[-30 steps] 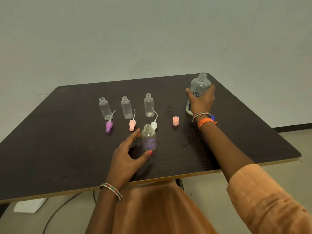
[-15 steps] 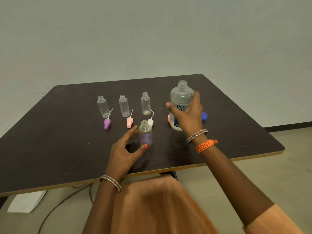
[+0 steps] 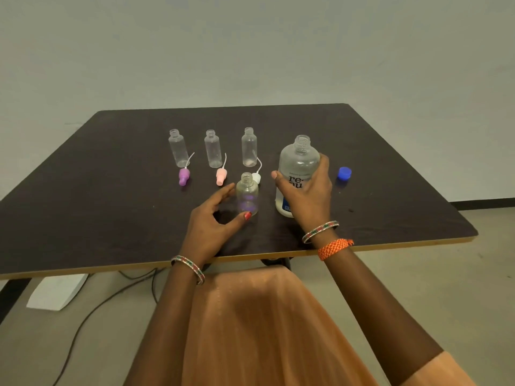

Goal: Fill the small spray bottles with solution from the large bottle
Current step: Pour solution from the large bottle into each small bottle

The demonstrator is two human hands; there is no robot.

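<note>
Spanning most of the middle of the frame, the dark matte desk (image 3: 111,218) with its pale edge carries everything, and an orange garment fills the lower centre. Next in size, the large bottle (image 3: 298,165) stands upright right of centre, clear plastic, rounded at the shoulder, uncapped, printed with dark letters; the right hand (image 3: 308,197) has its grip wrapped round the body from the near side. Just to its left, apart from it, stands the near small bottle (image 3: 247,194), a clear cylinder with a threaded open neck, long axis vertical; the left hand (image 3: 211,221) cups it in a wide grip, thumb tip at its base and fingers beside its far side, though whether they actually press it I cannot tell. The pour likely turns on this: the big bottle's mouth sits higher and right of the small neck, so it must tip leftward. Three more small bottles (image 3: 213,148) stand in a row above, empty-looking. Smallest are the purple nozzle (image 3: 184,176), pink nozzle (image 3: 221,176), white nozzle (image 3: 256,178) and blue cap (image 3: 344,173).
</note>
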